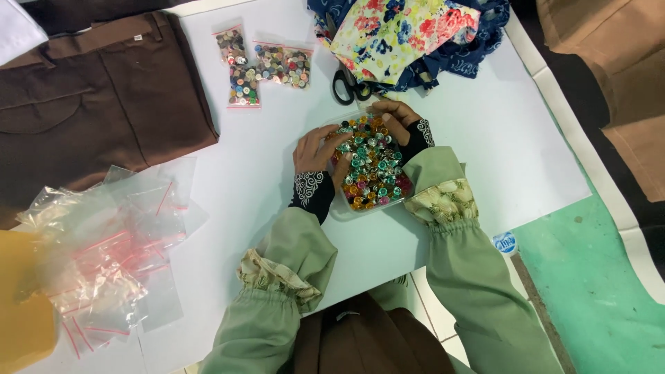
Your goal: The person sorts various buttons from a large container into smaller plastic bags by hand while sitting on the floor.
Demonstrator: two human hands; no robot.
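A clear tray of colourful buttons is cupped by both hands, left hand and right hand, fingers loosely spread, nothing pinched as far as can be seen.

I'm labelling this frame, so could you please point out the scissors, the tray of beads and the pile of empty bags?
scissors (344, 88), head view, black handle loop.
tray of beads (368, 170), head view, bead heap's middle.
empty bags (114, 256), head view, pile's middle.

Your clear plastic tray sits open on the white table, heaped with small shiny buttons in green, orange, red and silver. Your left hand rests on its left edge, and your right hand presses into the pile at the far side.
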